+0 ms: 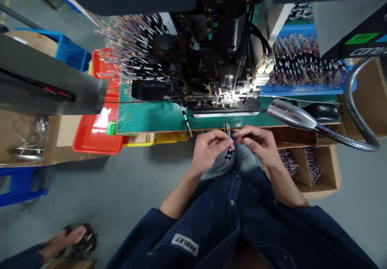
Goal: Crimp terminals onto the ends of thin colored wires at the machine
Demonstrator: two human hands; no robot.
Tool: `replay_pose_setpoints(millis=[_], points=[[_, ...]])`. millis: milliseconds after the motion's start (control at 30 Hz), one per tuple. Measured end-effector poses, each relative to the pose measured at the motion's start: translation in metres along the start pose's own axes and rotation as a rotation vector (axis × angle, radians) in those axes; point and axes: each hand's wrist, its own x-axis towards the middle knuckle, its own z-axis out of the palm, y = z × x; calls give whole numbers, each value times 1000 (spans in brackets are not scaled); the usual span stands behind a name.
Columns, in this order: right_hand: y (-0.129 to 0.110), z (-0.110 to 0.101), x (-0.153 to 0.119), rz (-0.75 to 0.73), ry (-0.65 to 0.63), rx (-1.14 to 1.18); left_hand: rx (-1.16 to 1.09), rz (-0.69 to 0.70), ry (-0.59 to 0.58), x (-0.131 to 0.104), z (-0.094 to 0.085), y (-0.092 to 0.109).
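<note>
Green tabletop (145, 117) under black machine (231, 39), grey floor (145, 184) below, wires (228, 129) in left hand (208, 149).

Wires (228, 131): white and yellow strands, black-and-white lower end; further hues too fine to tell. Machine (201, 65): black. Bench (145, 117): green. Bundles (302, 64): multicoloured strands, black and white middles. Left tray (93, 128): orange-red. Front tray (171, 137): yellow. Right tray (305, 90): blue. Lamp (292, 114): silver, neck (352, 87) finely ribbed. Box (325, 162): brown. Stool (21, 186): blue. Floor (136, 196): grey. Shirt (211, 216): dark blue, solid. Label (185, 245): white, black lettering. Jeans (243, 160): lighter blue, faded patches. Screen (362, 38): bright green.
</note>
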Motion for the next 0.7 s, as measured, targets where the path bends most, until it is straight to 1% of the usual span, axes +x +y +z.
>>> replay_pose_setpoints(millis=[67,133,233,333,400,467,567,700], points=[[-9,7,7,-50,72,7,57,17,-14,-1,-1,2],[-16,16,13,-100,92,-33,135,61,0,-1,-3,3],[-18,23,18,-157,134,-88,226,132,33,0,-5,4],[-17,25,18,-196,189,-97,154,168,57,3,-1,2],[-17,25,17,-186,208,-108,66,163,69,5,3,2],[-18,24,16,-156,200,-101,21,129,62,6,5,4],[-19,22,14,-152,189,-82,13,68,17,7,6,6],[-20,20,14,-191,205,-111,-3,48,-2,5,5,5]])
